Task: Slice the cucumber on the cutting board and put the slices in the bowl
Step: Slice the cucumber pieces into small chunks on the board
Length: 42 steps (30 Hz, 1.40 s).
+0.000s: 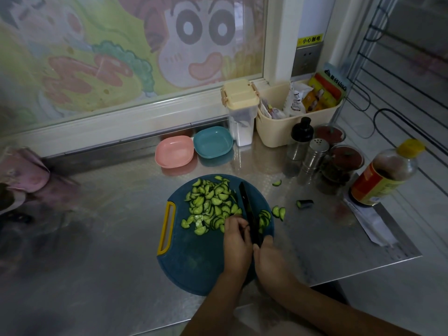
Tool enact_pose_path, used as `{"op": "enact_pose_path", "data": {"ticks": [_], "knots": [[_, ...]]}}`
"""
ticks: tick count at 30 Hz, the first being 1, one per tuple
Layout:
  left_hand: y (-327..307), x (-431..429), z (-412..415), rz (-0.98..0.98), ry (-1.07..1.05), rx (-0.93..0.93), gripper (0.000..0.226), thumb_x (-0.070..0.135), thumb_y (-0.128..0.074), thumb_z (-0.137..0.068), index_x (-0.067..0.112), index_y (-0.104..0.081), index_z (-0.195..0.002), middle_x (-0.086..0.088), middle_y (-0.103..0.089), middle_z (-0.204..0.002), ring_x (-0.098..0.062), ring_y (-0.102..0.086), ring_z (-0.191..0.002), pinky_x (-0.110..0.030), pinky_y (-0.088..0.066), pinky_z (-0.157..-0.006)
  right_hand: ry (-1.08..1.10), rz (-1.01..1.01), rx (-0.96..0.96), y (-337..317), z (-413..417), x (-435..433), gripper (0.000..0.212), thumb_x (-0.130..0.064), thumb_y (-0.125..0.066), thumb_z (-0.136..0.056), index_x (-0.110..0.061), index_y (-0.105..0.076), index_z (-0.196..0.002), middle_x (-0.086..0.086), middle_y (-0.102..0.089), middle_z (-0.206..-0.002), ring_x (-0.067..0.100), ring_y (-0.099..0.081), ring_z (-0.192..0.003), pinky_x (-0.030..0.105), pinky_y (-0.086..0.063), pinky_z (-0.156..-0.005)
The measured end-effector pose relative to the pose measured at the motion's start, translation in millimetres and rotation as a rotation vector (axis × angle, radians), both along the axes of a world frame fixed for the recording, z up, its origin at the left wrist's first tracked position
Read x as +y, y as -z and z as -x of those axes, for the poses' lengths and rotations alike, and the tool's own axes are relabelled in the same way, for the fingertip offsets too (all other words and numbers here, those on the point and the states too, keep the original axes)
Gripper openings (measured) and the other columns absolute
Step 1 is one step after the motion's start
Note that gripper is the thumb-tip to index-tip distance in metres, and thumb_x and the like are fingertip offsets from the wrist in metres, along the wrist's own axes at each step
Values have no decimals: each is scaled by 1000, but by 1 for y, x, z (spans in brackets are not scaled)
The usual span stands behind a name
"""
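A round blue cutting board [194,258] with a yellow handle lies on the steel counter. A heap of half-moon cucumber slices [209,204] covers its far part. My right hand [271,260] grips the handle of a black knife [247,207], whose blade points away across the board. My left hand [236,241] sits just left of the blade with curled fingers at the edge of the slices; whether it holds a piece is hidden. A few slices [264,218] lie right of the blade. A pink bowl [174,151] and a teal bowl [213,141] stand beyond the board.
A cucumber end [305,204] and a stray slice [276,183] lie on the counter right of the board. Shakers, jars and a sauce bottle [385,173] crowd the right side, with a beige basket [298,117] behind. A pink cloth [24,170] sits far left.
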<state>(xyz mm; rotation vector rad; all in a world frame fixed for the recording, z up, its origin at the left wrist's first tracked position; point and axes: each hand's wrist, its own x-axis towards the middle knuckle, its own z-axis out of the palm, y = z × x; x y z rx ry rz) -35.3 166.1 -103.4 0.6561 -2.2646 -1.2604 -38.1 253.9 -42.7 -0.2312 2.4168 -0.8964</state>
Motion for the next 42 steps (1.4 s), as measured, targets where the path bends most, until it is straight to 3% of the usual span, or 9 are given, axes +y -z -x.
{"op": "enact_pose_path", "data": {"ticks": [5, 13, 17, 22, 25, 29, 33, 36, 42], "knots": [[0, 0, 0, -3, 2, -11, 27, -11, -54, -82, 16, -47, -80, 10, -45, -90, 3, -46, -86, -6, -36, -69, 12, -14, -1, 3, 2, -3, 32, -16, -30, -101, 2, -35, -125, 20, -55, -117, 28, -55, -107, 21, -31, -58], [1, -1, 0, 11, 13, -16, 27, -10, -55, -82, 16, -47, -81, 3, -46, -92, -1, -47, -88, -12, -40, -73, -10, -112, -19, 10, 7, 0, 33, -20, -29, -102, 0, -36, -127, 18, -53, -121, 26, -54, -111, 22, -35, -67], [1, -2, 0, 45, 11, -26, 28, -10, -55, -82, 17, -47, -80, 2, -46, -93, 1, -46, -90, -10, -38, -75, -73, -278, 107, 20, 5, 12, 40, -33, -26, -102, -5, -41, -126, 11, -53, -124, 20, -53, -113, 21, -37, -83], [-5, -3, -3, 40, 11, -27, 28, -11, -54, -83, 17, -51, -82, 1, -50, -90, 0, -48, -87, -7, -37, -75, -111, -7, 93, 8, 13, 18, 34, -32, -30, -101, -6, -48, -114, 2, -53, -91, 9, -49, -72, 14, -32, -51], [-14, -8, -10, 41, -8, -10, 27, -12, -52, -85, 15, -57, -86, 3, -53, -87, 1, -52, -83, -5, -38, -73, -162, 54, 163, -8, 23, 19, 31, -33, -33, -100, -8, -46, -115, 0, -54, -86, 9, -47, -67, 14, -32, -47], [-37, -22, -25, 54, -50, 22, 39, -11, -48, -87, 20, -57, -109, 2, -56, -104, -4, -56, -93, -20, -47, -86, -260, -3, 369, -31, 40, 23, 27, -37, -42, -97, -14, -51, -108, 3, -62, -89, 15, -58, -75, 19, -32, -50], [-61, -36, -34, 273, 1, -98, 66, 3, -53, -89, 23, -26, -146, 4, -22, -147, -9, -16, -138, -20, -12, -113, -440, -176, 554, -56, 57, 23, 28, -43, -47, -93, -19, -52, -107, 2, -65, -99, 20, -62, -90, 28, -41, -65], [-72, -41, -35, 527, 113, -249, 87, 18, -63, -85, 36, -4, -147, -1, 5, -155, -21, 15, -141, -38, 3, -113, -589, -256, 639, -70, 67, 20, 28, -40, -51, -91, -17, -54, -106, 3, -64, -103, 21, -61, -92, 28, -39, -67], [-69, -27, -25, 769, 304, -382, 109, 31, -74, -73, 40, 5, -147, -12, 14, -155, -34, 23, -138, -49, 12, -108, -886, -375, 798, -77, 72, 7, 35, -34, -51, -92, -11, -50, -118, 7, -60, -108, 24, -59, -94, 32, -40, -68]]}}
